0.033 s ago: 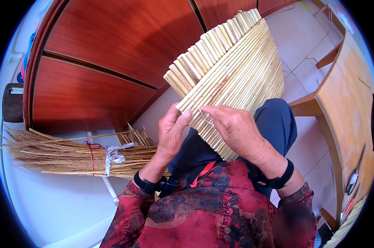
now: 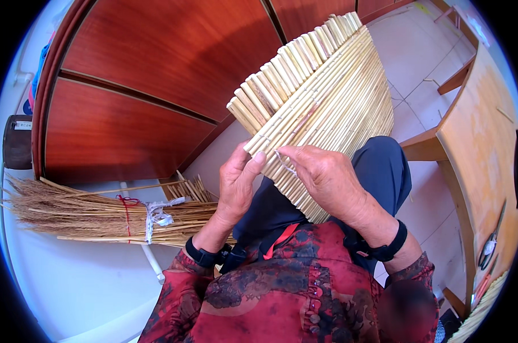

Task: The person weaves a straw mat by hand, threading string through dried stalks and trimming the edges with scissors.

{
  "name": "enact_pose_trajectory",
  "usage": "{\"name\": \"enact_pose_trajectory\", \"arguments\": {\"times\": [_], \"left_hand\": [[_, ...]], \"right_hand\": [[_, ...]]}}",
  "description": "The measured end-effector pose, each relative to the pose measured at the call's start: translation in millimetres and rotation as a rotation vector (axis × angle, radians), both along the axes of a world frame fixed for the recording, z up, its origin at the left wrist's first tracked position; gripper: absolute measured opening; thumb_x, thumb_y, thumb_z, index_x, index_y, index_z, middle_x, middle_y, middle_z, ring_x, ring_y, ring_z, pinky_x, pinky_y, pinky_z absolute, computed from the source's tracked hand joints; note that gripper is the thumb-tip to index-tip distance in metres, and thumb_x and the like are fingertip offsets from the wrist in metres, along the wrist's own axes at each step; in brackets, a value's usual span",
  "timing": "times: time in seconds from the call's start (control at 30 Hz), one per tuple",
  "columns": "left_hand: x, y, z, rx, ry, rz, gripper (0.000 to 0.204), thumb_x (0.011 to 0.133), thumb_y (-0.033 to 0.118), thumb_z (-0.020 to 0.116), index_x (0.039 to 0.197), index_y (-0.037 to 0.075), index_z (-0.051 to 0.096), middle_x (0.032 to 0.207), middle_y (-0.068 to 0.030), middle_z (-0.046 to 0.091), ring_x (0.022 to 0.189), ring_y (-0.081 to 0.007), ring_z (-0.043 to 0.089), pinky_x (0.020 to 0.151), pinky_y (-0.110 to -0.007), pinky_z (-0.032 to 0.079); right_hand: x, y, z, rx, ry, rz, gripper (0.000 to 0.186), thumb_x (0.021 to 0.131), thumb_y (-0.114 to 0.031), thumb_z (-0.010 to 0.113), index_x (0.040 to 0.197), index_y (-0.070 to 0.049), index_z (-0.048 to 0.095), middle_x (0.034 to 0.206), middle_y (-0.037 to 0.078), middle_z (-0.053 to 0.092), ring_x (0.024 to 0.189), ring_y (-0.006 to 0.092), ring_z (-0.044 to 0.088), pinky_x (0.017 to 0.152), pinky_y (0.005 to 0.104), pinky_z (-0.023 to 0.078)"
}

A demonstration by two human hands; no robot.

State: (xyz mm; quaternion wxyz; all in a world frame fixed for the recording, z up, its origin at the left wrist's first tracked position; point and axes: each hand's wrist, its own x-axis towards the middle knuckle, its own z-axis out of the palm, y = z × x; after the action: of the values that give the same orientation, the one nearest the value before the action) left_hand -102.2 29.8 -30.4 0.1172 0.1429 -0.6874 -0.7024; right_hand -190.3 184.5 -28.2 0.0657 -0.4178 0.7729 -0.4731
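Observation:
A mat of pale straw-coloured stalks [image 2: 333, 106], stitched side by side, leans over my knees and rises away to the upper right. Along its far left side runs a stepped row of thicker stalk ends. My left hand [image 2: 239, 180] grips the mat's near left corner, thumb on top and fingers behind it. Just right of that corner, my right hand [image 2: 327, 174] pinches a thin whitish thread [image 2: 285, 163] between thumb and forefinger, over the mat's surface. The right hand's other fingers curl inward, and their tips are hidden.
A bundle of feathery dry stalks [image 2: 93, 211], tied with red string and white cloth, lies at the left. Behind it stands a reddish wooden cabinet [image 2: 122, 131]. On the right, a wooden table [image 2: 482, 154] carries scissors [image 2: 489, 251]. My legs [image 2: 385, 171] support the mat.

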Motion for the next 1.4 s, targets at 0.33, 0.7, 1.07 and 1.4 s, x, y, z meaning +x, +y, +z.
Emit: {"name": "enact_pose_trajectory", "arguments": {"times": [0.33, 0.7, 1.07, 1.4], "left_hand": [[1.4, 1.9, 0.7, -0.025, -0.015, 0.020, 0.032, 0.090, 0.013, 0.048, 0.116, -0.003, 0.048, 0.107, -0.0063, 0.056, 0.098, -0.0098, 0.049, 0.086, -0.024, 0.038], [0.5, 1.1, -1.1, -0.089, 0.015, 0.004, 0.031, 0.090, 0.016, 0.048, 0.115, -0.004, 0.049, 0.105, -0.0068, 0.056, 0.098, -0.0099, 0.049, 0.086, -0.023, 0.038], [0.0, 0.1, 0.3, -0.148, 0.025, -0.007, 0.031, 0.090, 0.016, 0.047, 0.114, -0.003, 0.049, 0.104, -0.0074, 0.057, 0.097, -0.0101, 0.050, 0.085, -0.024, 0.039], [2.8, 12.9, 5.1, -0.165, -0.049, 0.024, 0.032, 0.088, 0.012, 0.051, 0.116, -0.003, 0.047, 0.099, -0.0078, 0.058, 0.092, -0.0110, 0.053, 0.079, -0.024, 0.043]], "right_hand": [[-4.5, -2.5, 4.0, -0.028, 0.018, 0.020, 0.018, 0.080, -0.009, 0.052, 0.095, -0.004, 0.060, 0.073, 0.015, 0.062, 0.067, 0.0302, 0.061, 0.059, 0.0388, 0.050], [-10.1, -2.1, 9.3, -0.039, -0.076, 0.060, 0.018, 0.080, -0.007, 0.052, 0.094, -0.004, 0.062, 0.076, 0.016, 0.062, 0.070, 0.0329, 0.060, 0.062, 0.0400, 0.049], [-11.2, -0.4, 13.6, 0.035, -0.114, 0.077, 0.020, 0.080, -0.004, 0.052, 0.098, -0.005, 0.061, 0.082, 0.016, 0.062, 0.075, 0.0308, 0.061, 0.065, 0.0355, 0.050], [-8.2, -1.8, 35.2, 0.155, 0.044, 0.030, 0.010, 0.078, -0.007, 0.050, 0.082, -0.003, 0.058, 0.070, 0.016, 0.060, 0.069, 0.0328, 0.060, 0.061, 0.0416, 0.048]]}}
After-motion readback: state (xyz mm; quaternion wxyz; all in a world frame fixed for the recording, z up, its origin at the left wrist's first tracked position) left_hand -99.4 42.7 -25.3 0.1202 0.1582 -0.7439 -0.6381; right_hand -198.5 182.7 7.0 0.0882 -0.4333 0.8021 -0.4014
